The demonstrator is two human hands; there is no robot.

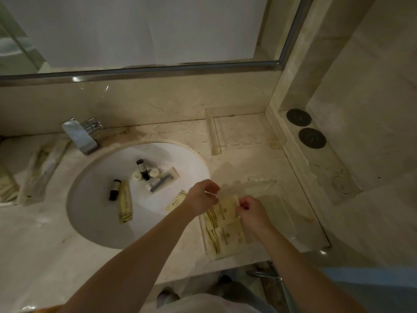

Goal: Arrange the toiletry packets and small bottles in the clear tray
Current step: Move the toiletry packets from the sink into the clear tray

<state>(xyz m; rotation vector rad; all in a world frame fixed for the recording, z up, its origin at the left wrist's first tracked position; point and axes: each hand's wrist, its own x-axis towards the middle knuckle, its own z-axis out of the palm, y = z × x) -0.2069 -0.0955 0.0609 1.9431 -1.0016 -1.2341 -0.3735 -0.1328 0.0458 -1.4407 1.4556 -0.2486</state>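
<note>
A clear tray (279,208) lies on the marble counter right of the sink. A pale yellow packet (224,211) sits at its left end, pinched at the top by my left hand (202,196) and at the right edge by my right hand (251,211). A second yellow packet (228,238) lies just below it in the tray. Inside the white sink (94,222) lie a dark small bottle (114,189), a long yellow packet (125,201), another dark bottle (141,168), round white caps and a clear packet with a dark item (161,180). One more yellow packet (177,201) rests on the sink's right rim.
A chrome faucet (81,135) stands behind the sink. A second clear tray (243,132) sits at the back right by the wall. Wrapped packets (42,170) lie on the counter at left. Two dark round discs (305,128) are set on the right ledge. A mirror hangs above.
</note>
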